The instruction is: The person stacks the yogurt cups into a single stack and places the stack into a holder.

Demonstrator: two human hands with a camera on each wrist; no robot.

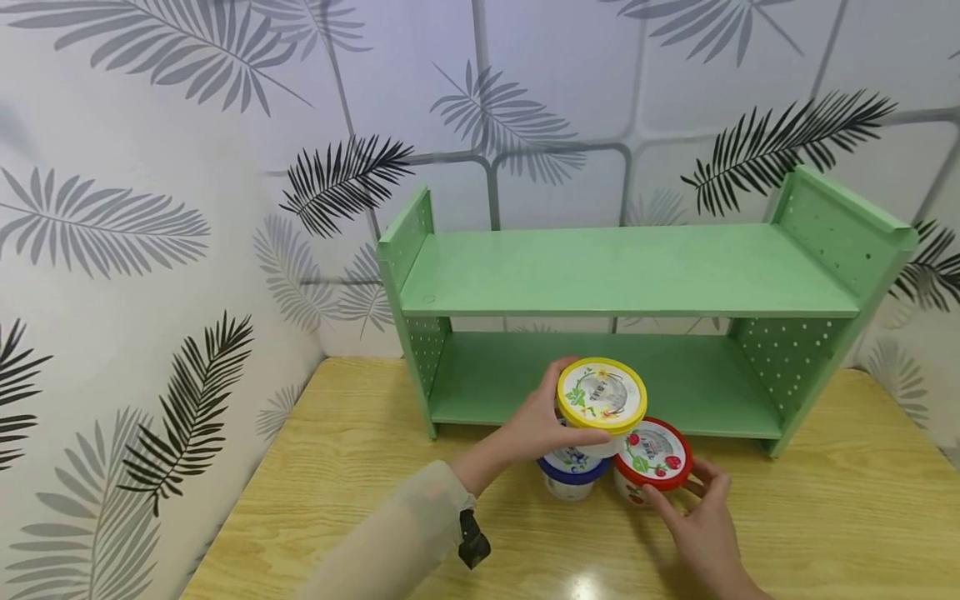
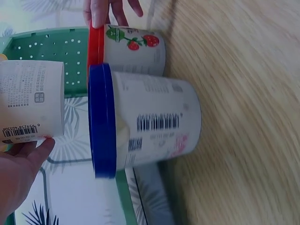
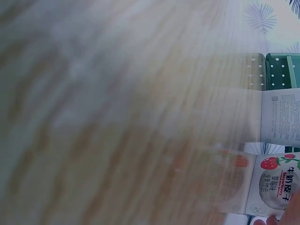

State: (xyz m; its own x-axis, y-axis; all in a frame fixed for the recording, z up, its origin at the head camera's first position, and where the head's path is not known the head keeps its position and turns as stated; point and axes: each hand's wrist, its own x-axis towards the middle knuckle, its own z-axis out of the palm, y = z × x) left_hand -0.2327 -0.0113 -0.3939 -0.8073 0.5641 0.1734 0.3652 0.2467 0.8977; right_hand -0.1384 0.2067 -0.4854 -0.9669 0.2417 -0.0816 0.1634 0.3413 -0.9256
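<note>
1. Head: left hand (image 1: pixel 534 425) grips yellow-lidded tub (image 1: pixel 602 395), raised higher than blue-lidded tub (image 1: pixel 567 490); right hand (image 1: pixel 705 521) pinches red-lidded tub (image 1: pixel 651 457), before green shelf (image 1: pixel 630 268).
2. Left wrist: blue-lidded tub upright on table (image 2: pixel 243 117), barcode (image 2: pixel 158 122) showing.
3. Right wrist: red-lidded tub's strawberry print (image 3: pixel 270 163), thumb (image 3: pixel 293 208) on it.

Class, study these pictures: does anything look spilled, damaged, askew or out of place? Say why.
Nothing stands out. The blue-lidded tub and red-lidded tub stand upright on the table, lids on, with no spill or damage visible. The yellow-lidded tub is off the table because the left hand holds it.
</note>
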